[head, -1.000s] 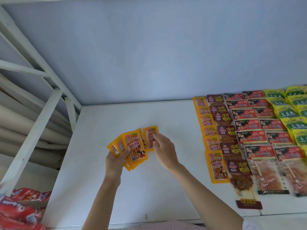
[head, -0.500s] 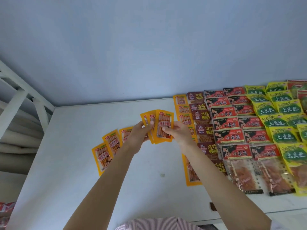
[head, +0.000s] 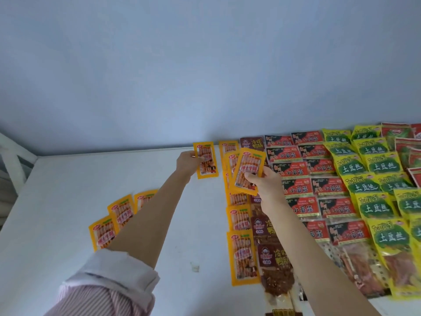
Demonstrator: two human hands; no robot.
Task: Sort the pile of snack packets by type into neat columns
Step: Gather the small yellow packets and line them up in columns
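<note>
My left hand (head: 189, 161) pinches a single orange snack packet (head: 206, 160) at the far edge of the white table (head: 68, 190), just left of the orange column (head: 242, 247). In my right hand (head: 266, 181) is a small stack of orange packets (head: 247, 171), held above the top of that column. Three loose orange packets (head: 120, 213) lie on the table to the left, partly hidden by my left forearm. Right of the orange column run columns of brown packets (head: 273, 258), red packets (head: 300, 169) and yellow-green packets (head: 369, 185).
More red packets (head: 407, 147) lie at the far right edge. A blue wall rises behind the table. White frame bars (head: 13, 156) stand at the left. Bare white tabletop spreads between the loose packets and the orange column.
Both hands have moved toward the far edge and apart. My left hand now holds one packet separately, left of the column; my right hand keeps the remaining stack. The camera view shifted right.
</note>
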